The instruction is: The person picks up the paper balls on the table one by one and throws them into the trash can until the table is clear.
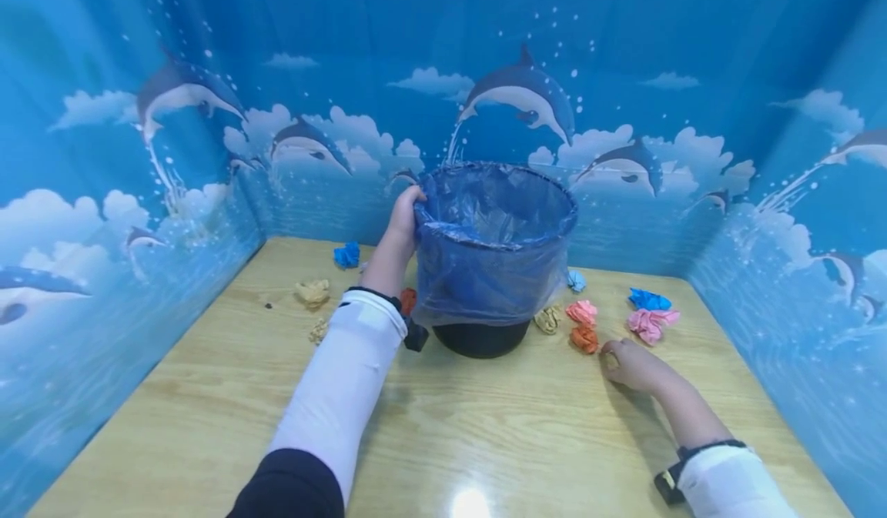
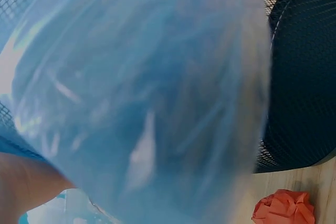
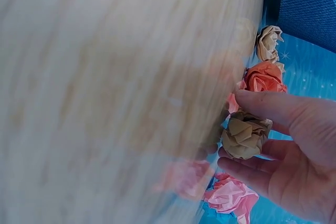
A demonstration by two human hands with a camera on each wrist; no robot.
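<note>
A black mesh trash can (image 1: 481, 341) stands on the table, its rim wrapped in a translucent blue plastic bag (image 1: 492, 279) that hangs down over the sides. My left hand (image 1: 404, 216) grips the rim on the left, thumb over the edge. In the left wrist view the bag fills most of the picture and hides the fingers. To the right of the can, my right hand (image 1: 636, 367) is low at the tabletop. Its thumb and fingers hold a tan crumpled paper ball (image 3: 244, 136), beside an orange paper ball (image 1: 584, 339).
Right of the can lie pink (image 1: 651, 324), blue (image 1: 650, 299) and other paper balls. Left of it are a blue ball (image 1: 346, 255), a tan ball (image 1: 313, 293) and a red one (image 2: 284, 208) by the base. A dolphin-print curtain (image 1: 346, 56) encloses the wooden table (image 1: 499, 426).
</note>
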